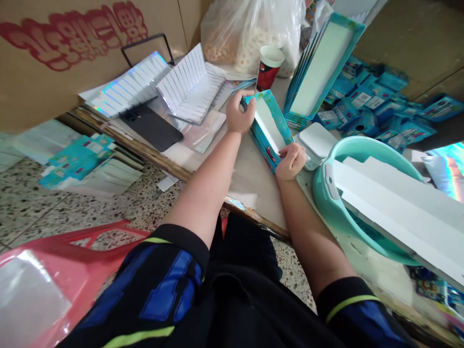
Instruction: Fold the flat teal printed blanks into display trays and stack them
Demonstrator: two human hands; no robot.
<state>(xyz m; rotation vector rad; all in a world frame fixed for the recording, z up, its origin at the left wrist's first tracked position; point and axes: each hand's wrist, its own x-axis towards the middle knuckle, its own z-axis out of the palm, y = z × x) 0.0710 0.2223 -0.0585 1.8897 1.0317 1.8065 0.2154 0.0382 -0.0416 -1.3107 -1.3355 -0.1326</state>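
Evidently, from the head view, both forearms stretch forward over the table (250, 176), hands apart at opposite ends of one blue tray (270, 123). The left hand (239, 113) curls at its far end, thumb toward the tray, closed around a small dark object (244, 102) that I cannot identify. The right hand (291, 161) is clamped on the near end, fingers bent over the wall. The tray lies tilted on the table between them, white interior facing up.

Beyond it stands a stack of nested blue trays (321, 72), too tight to count. One teal basin (319, 186) sits to the right, one long white folded card (395, 208) across its rim and blue pieces beneath. Clear plastic bags (253, 29) hold small pale pieces. One red paper cup (267, 72) stands upright before them. One dark phone (152, 126) and two slotted white cards (194, 87) lie leftward; small blue boxes (373, 104) overlap uncountably at right.
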